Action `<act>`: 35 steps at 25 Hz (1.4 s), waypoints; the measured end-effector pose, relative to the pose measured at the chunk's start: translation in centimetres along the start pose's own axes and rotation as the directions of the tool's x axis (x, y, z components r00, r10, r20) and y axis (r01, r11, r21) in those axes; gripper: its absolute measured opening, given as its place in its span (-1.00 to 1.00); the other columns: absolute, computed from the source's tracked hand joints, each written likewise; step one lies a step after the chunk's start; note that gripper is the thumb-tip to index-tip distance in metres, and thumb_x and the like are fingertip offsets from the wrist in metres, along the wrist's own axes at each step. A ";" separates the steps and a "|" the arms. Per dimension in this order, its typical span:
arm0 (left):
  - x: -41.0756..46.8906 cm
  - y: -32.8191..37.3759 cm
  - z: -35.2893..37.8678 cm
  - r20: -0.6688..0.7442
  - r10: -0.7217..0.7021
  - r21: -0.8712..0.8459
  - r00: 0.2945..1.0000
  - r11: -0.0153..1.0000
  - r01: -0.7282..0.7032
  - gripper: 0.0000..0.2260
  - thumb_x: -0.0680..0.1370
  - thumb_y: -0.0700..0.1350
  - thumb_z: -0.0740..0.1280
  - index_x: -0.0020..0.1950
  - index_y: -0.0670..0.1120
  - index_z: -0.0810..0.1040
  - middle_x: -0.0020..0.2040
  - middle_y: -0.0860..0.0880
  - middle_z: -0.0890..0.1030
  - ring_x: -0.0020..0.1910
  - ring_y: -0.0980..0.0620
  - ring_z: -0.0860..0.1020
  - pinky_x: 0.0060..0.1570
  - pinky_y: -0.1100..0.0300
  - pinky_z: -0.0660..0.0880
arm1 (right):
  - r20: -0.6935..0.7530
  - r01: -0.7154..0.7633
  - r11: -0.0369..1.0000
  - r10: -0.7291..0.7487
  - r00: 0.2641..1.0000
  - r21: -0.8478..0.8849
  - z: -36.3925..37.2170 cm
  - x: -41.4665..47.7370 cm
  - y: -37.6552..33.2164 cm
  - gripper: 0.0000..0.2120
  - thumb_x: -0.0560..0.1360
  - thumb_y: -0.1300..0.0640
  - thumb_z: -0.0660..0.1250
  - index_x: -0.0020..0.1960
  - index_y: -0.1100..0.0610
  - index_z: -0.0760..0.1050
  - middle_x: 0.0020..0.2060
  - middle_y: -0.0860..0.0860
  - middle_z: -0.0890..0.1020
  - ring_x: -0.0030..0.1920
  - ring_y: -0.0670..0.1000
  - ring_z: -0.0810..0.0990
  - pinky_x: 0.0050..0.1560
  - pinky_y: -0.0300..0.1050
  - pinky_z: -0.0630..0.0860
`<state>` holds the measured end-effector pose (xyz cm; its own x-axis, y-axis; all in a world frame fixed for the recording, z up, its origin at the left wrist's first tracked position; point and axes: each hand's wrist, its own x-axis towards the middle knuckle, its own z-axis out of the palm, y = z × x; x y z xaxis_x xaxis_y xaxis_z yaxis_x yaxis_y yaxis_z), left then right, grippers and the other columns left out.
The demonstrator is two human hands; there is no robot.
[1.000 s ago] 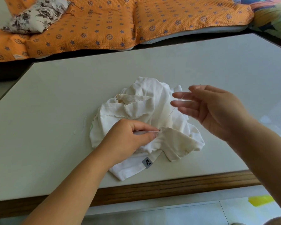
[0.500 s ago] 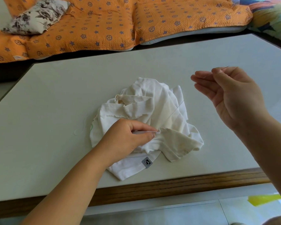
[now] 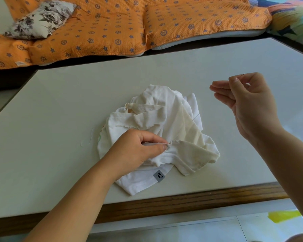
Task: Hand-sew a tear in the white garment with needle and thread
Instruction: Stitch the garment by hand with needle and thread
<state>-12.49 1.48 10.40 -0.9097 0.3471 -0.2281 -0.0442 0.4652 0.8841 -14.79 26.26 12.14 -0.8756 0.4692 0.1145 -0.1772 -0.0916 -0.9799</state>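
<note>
Two hands busy: left hand (image 3: 135, 151) pinches the white garment (image 3: 164, 109) on the counter (image 3: 59, 119); right hand (image 3: 248, 105), raised, pinches the needle (image 3: 241, 74).

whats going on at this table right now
A person is hand-sewing a crumpled white garment on a pale table. The left hand pinches a fabric edge and holds it down. The right hand is raised off to the right, pinching a needle, and a thin thread slants across the garment's right side toward it.
</note>
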 end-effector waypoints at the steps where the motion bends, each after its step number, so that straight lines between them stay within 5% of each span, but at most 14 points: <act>1: 0.0 0.0 0.0 0.002 -0.005 0.003 1.000 1.000 0.005 -0.93 0.47 -0.05 0.48 -0.11 0.13 0.71 -0.12 0.21 0.71 -0.05 0.33 0.63 -0.10 0.50 0.47 | 0.009 -0.010 1.000 0.010 1.000 0.005 -0.1 0.0 -0.2 -0.92 0.68 0.20 0.15 0.01 0.14 0.37 -0.05 0.19 0.69 -0.06 0.12 0.73 0.02 0.01 0.65; 4: 0.0 0.0 -0.1 0.012 -0.014 -0.008 1.000 1.000 0.014 -0.94 0.45 -0.03 0.50 -0.10 0.11 0.72 -0.12 0.19 0.72 -0.03 0.30 0.63 0.01 0.39 0.49 | 0.005 -0.070 0.997 0.070 0.998 -0.015 -0.4 0.2 -0.7 -0.92 0.68 0.19 0.15 0.14 0.18 0.36 -0.10 0.18 0.69 -0.18 0.17 0.73 -0.21 -0.06 0.65; 9: 0.0 0.1 -0.2 0.023 -0.034 -0.003 0.999 0.999 0.034 -0.93 0.43 -0.04 0.52 -0.11 0.10 0.73 -0.12 0.18 0.72 -0.01 0.30 0.64 0.10 0.31 0.48 | 0.023 -0.182 0.972 0.180 0.983 0.147 -1.0 0.8 -0.7 -0.92 0.64 0.33 0.18 0.10 0.24 0.42 -0.16 0.21 0.64 -0.11 0.19 0.73 -0.10 -0.11 0.65; 16: -0.1 0.0 -0.4 0.066 -0.053 0.044 0.996 0.998 0.050 -0.96 0.44 -0.05 0.51 -0.13 0.09 0.72 -0.13 0.17 0.72 -0.06 0.31 0.63 0.02 0.36 0.46 | -0.122 -0.112 0.984 0.129 0.984 0.139 -2.4 2.1 -0.3 -0.79 0.67 0.28 0.12 0.26 0.32 0.37 -0.03 0.27 0.66 -0.13 0.15 0.74 -0.17 -0.15 0.64; 23: -0.1 0.0 -0.4 0.077 -0.057 0.050 0.995 0.997 0.053 -0.95 0.46 -0.07 0.50 -0.14 0.09 0.71 -0.14 0.17 0.72 -0.07 0.31 0.64 -0.07 0.47 0.45 | -0.144 -0.130 0.983 0.149 0.978 0.132 -2.4 1.7 -0.4 -0.85 0.67 0.28 0.12 0.22 0.26 0.35 -0.01 0.30 0.65 -0.17 0.15 0.74 -0.19 -0.14 0.64; 26: -0.1 -0.1 -0.4 0.079 -0.042 -0.003 0.996 0.999 0.043 -0.93 0.40 -0.01 0.51 -0.14 0.08 0.74 -0.13 0.13 0.73 -0.05 0.27 0.65 0.02 0.35 0.47 | 0.103 -0.225 0.968 0.236 0.966 -0.109 -1.1 -0.3 -2.1 -0.89 0.65 0.28 0.18 0.16 0.27 0.39 -0.09 0.26 0.70 -0.33 0.16 0.70 -0.40 -0.12 0.59; 30: 0.2 -0.1 -0.6 0.077 -0.012 -0.062 0.997 0.998 0.017 -0.80 0.31 0.08 0.47 -0.10 0.09 0.74 -0.11 0.08 0.73 -0.02 0.20 0.66 0.08 0.25 0.49 | 0.516 -0.184 0.841 0.469 0.717 -0.509 1.6 -4.7 -2.1 -0.92 0.60 0.25 0.28 0.05 0.25 0.43 -0.11 0.09 0.74 -0.28 0.25 0.71 -0.34 0.02 0.62; 32: 0.2 -0.1 -0.8 0.075 -0.009 -0.062 0.997 0.998 0.014 -0.78 0.32 0.09 0.46 -0.09 0.09 0.74 -0.10 0.07 0.73 -0.01 0.14 0.67 0.10 0.17 0.53 | 0.525 -0.170 0.816 0.499 0.690 -0.553 2.1 -5.5 -1.3 -0.93 0.60 0.23 0.28 0.04 0.24 0.45 -0.14 0.09 0.74 -0.20 0.23 0.73 -0.11 0.12 0.66; 35: 0.1 -0.2 -1.2 -0.025 -0.015 -0.034 1.000 0.999 0.014 -0.83 0.35 0.08 0.46 -0.11 0.10 0.74 -0.13 0.09 0.73 -0.04 0.11 0.67 0.13 0.09 0.57 | 0.429 -0.201 0.793 0.502 0.751 -0.575 1.7 -4.9 -1.2 -0.95 0.61 0.26 0.26 0.01 0.25 0.47 -0.24 0.12 0.73 -0.21 0.13 0.74 0.01 0.09 0.67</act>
<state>-13.10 0.44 10.65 -0.9190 0.3197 -0.2307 -0.0706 0.4423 0.8941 -11.04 22.61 13.03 -0.9394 -0.0703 -0.3355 0.2939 0.3382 -0.8940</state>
